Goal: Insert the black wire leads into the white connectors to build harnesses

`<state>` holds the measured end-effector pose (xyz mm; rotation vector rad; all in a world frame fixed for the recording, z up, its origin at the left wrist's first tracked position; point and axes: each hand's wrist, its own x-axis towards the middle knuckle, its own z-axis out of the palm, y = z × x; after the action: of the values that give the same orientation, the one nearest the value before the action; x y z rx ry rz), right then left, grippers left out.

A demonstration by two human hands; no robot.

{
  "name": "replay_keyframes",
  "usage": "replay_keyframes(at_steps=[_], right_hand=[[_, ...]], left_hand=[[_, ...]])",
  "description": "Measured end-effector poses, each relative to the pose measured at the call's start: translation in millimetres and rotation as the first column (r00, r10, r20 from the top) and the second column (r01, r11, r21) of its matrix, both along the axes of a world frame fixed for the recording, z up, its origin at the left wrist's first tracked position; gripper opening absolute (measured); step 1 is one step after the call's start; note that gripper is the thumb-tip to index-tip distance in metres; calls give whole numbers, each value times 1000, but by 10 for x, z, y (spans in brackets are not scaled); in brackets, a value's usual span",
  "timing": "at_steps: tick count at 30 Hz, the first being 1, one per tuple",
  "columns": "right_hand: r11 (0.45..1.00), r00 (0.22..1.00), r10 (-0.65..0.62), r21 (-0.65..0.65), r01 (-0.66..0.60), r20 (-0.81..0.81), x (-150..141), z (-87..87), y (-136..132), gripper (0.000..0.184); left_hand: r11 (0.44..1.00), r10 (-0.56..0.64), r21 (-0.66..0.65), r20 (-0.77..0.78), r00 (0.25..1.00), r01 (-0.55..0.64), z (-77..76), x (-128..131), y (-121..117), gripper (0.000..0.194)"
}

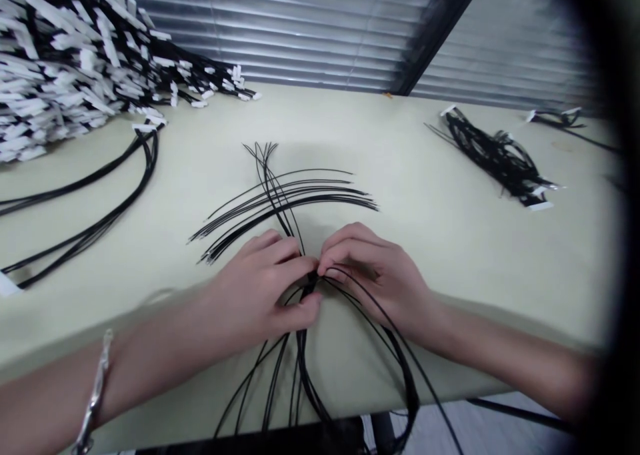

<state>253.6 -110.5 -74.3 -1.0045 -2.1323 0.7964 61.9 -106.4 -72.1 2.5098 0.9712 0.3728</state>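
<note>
A bunch of thin black wires [280, 198] lies fanned out across the middle of the pale table [410, 195], its strands crossing just beyond my fingers. My left hand [260, 288] is closed, pinching the gathered wires between thumb and fingers. My right hand [373, 271] meets it from the right, its fingertips pinched on the same bundle at the crossing point. Below my hands the wires [305, 375] loop down over the table's near edge. A metal bracelet [95, 395] sits on my left wrist.
A big heap of black cables with white tags [65, 55] fills the far left corner, and long black cables [100, 201] trail from it. A smaller tagged bundle [500, 158] lies at the right. Closed blinds [310, 28] stand behind the table.
</note>
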Motion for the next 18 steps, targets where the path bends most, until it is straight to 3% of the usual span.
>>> replay_keyframes(at_steps=[18], right_hand=[[993,999,22,119,-26,33,13,-50,1,17]], left_hand=[[999,-2,39,38,999,1,-6,-10,3,20]])
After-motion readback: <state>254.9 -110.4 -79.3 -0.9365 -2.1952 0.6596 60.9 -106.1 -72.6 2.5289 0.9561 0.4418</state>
